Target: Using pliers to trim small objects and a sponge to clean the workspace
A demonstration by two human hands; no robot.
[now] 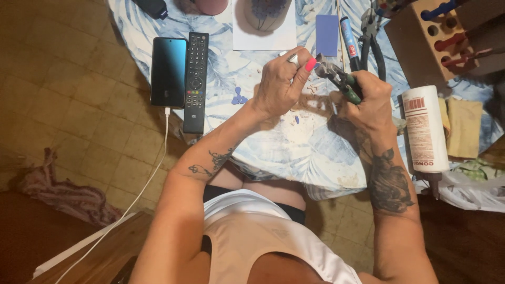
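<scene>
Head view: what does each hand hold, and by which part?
Right hand holds green-handled pliers by the handles; left hand pinches a small white piece at the jaws.

Left hand: the left hand (281, 84) is raised in front of the body, fingers curled inward, thumb stretched toward the right hand, its nail painted bright pink.
Left forearm: bare, slanting up from the lower left, a dark tattoo near the elbow.
Right hand: the right hand (368, 97) is clenched in a fist with knuckles up, just beside the left hand.
Right forearm: bare, rising almost straight from the lower right, a large dark flower tattoo on its upper side.
Wrists: both slightly bent inward.
</scene>
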